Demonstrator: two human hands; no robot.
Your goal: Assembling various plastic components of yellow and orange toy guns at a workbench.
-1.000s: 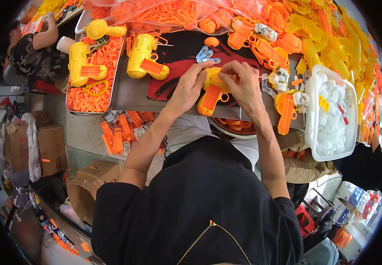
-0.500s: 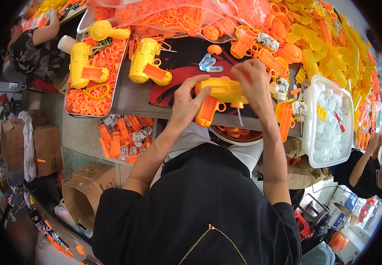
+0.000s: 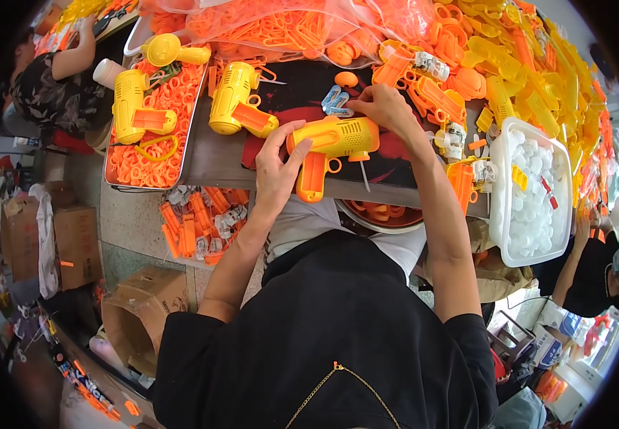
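Presently your left hand (image 3: 277, 173) grips the yellow toy gun (image 3: 341, 139) one-sidedly, so slackening could twist it; right hand (image 3: 386, 110) fingertips at blue strips (image 3: 333, 98), pinch unclear.

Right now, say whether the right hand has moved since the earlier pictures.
Yes: the right hand moved forward and left, nearer the oval orange piece.

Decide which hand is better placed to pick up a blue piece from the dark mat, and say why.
The right hand, probably: it is at the blue pieces, though contact is unclear, and no other thing shows in its grip. The left hand is farther away and holds the nearest yellow toy.
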